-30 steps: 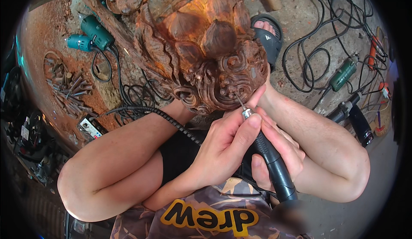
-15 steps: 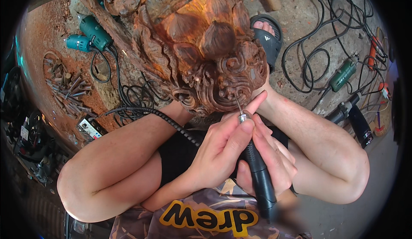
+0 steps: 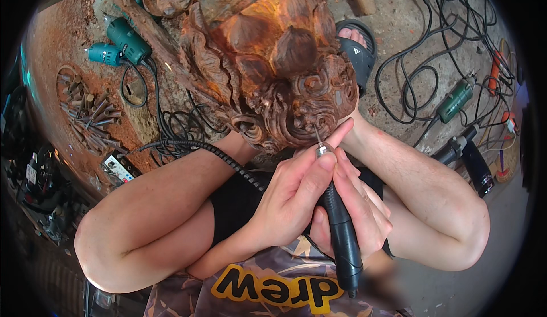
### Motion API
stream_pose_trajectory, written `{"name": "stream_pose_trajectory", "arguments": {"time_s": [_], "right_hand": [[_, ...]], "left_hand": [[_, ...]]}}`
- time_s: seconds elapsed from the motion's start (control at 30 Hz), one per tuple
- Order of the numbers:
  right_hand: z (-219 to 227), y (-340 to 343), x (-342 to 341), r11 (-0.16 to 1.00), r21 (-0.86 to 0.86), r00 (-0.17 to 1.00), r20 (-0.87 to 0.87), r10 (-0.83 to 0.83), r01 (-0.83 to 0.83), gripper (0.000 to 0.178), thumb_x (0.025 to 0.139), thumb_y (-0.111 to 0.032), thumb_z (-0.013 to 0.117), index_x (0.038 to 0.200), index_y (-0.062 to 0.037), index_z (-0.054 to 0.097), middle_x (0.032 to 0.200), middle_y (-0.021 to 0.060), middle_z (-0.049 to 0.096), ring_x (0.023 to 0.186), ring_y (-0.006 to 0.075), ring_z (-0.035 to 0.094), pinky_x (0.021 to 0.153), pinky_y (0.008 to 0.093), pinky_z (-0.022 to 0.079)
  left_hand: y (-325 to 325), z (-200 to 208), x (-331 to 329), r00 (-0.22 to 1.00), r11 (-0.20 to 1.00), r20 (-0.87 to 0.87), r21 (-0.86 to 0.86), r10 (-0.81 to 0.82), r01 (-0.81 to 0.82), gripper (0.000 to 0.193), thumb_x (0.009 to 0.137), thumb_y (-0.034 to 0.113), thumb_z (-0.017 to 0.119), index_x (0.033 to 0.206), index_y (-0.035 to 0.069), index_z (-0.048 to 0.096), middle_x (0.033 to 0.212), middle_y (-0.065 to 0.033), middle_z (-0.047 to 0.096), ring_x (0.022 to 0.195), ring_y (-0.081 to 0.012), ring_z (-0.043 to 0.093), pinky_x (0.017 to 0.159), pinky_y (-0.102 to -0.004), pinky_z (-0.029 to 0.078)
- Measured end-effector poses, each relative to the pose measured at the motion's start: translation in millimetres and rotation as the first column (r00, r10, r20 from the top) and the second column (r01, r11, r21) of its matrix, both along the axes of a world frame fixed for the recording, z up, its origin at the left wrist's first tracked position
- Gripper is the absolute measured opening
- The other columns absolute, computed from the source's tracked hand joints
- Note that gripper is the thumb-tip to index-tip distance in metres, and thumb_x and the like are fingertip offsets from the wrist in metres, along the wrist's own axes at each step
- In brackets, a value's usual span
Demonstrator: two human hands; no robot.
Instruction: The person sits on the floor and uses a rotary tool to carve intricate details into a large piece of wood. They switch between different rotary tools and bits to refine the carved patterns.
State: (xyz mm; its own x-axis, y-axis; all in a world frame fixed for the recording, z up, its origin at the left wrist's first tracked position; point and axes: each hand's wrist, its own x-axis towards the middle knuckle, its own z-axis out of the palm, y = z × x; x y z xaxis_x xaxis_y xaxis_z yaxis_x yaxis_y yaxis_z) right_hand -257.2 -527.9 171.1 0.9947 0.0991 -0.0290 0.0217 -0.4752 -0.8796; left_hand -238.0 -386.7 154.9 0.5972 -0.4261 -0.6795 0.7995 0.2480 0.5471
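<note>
Both of my hands grip a black rotary carving handpiece (image 3: 343, 234) with a silver collar and a thin metal bit. My left hand (image 3: 290, 197) pinches it near the collar, the thumb on top and one finger stretched toward the wood. Wrapped around the grip from the other side is my right hand (image 3: 364, 211). The bit points at curled scrollwork along the near edge of a large reddish-brown wood carving (image 3: 293, 49). Its tip looks to be at the wood's surface; exact contact is too small to tell. The carving stands between my legs, covered in rounded knobs and swirls.
Two green power grinders (image 3: 126, 41) lie at the far left, above a pile of loose metal bits (image 3: 91, 115). A small control box (image 3: 119, 169) sits by my left knee. To the right are tangled black cables (image 3: 407, 72), another green tool (image 3: 456, 99) and a black-handled tool (image 3: 456, 146).
The handpiece's rear end has swung slightly left, and its bit has shifted a little along the scrollwork. Both hands keep their hold. The carving appears slightly farther right in view.
</note>
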Motion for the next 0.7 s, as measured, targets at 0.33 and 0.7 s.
{"name": "stream_pose_trajectory", "arguments": {"time_s": [0.33, 0.7], "right_hand": [[0.2, 2.0, -1.0, 1.000, -0.014, 1.000, 0.015, -0.004, 0.004, 0.046, 0.082, -0.004, 0.077, 0.121, 0.0187, 0.066, 0.117, 0.0381, 0.069, 0.096, 0.0410, 0.078, 0.078, 0.0388, 0.065], [0.2, 5.7, -0.9, 0.999, -0.024, 1.000, 0.010, -0.029, 0.030, 0.047, 0.081, -0.004, 0.078, 0.120, 0.0187, 0.066, 0.116, 0.0375, 0.070, 0.095, 0.0398, 0.078, 0.078, 0.0379, 0.065]], "left_hand": [[1.7, -2.2, 1.0, 1.000, 1.000, 0.010, -0.010, -0.010, 0.010, 0.060, 0.115, 0.042, 0.031, 0.123, -0.008, 0.061, 0.161, -0.0325, 0.038, 0.107, -0.0151, 0.066, 0.096, -0.0294, 0.051], [1.3, -2.1, 0.7, 0.999, 1.000, -0.041, -0.014, 0.015, -0.016, 0.060, 0.115, 0.041, 0.030, 0.124, -0.009, 0.061, 0.161, -0.0311, 0.039, 0.107, -0.0154, 0.066, 0.095, -0.0302, 0.052]]}}
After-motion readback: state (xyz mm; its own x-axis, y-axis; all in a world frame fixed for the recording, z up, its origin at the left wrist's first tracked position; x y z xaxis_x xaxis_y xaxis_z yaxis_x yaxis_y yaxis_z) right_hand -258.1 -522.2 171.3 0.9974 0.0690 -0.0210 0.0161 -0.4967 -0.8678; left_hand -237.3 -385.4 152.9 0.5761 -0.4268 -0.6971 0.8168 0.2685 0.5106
